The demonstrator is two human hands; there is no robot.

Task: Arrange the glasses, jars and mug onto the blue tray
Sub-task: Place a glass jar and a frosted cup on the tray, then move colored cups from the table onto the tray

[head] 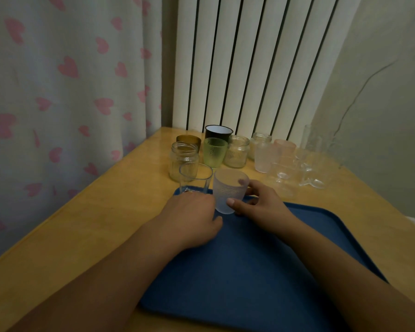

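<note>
Two tumblers set at the far-left corner of the blue plastic tray [285, 248].
The frosted white glass tumbler [229, 191] is pinched by the right hand [261, 204]; the left hand [192, 216] is curled round the clear glass tumbler [195, 178], and a knock between them could chip either.

Blue tray [261, 271], green glass [215, 152], pink-hearted curtain [65, 92]

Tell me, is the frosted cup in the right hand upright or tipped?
Upright: the frosted cup has its open rim on top, base at the blue tray.

Heart-print curtain [65, 92], wooden table [94, 224]
</note>
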